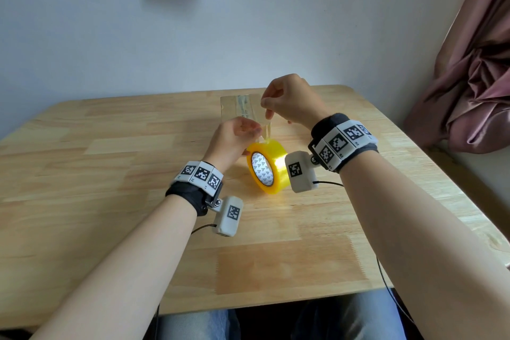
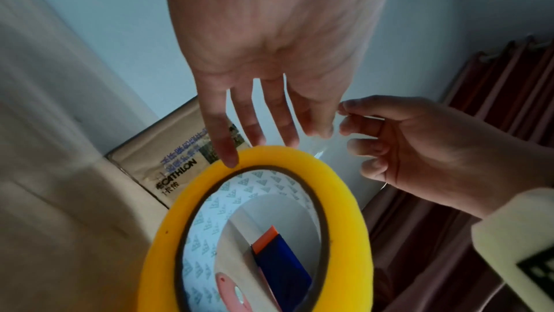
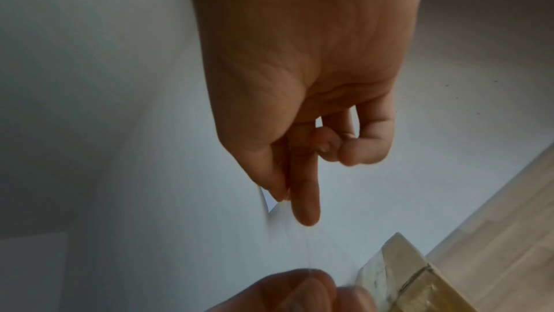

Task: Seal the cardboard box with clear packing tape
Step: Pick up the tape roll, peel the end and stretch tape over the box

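Right hand (image 1: 292, 102) pinching clear tape end above yellow tape roll (image 1: 267, 167) on tabletop (image 1: 110, 174); left hand (image 1: 234, 141) fingers relaxed, touching roll

Pale wall (image 1: 110, 36) behind wooden table (image 1: 110, 152); pink curtain (image 1: 474, 77) at right

Both forearms are extended forward, with marker bands worn at the wrists. The left hand (image 1: 233, 137) is held low, palm turned inward, its fingers (image 2: 221, 132) loosely extended. The right hand (image 1: 292, 101) is raised higher, its thumb and forefinger (image 3: 302, 198) pressed together in a pinch, the other fingers curled.
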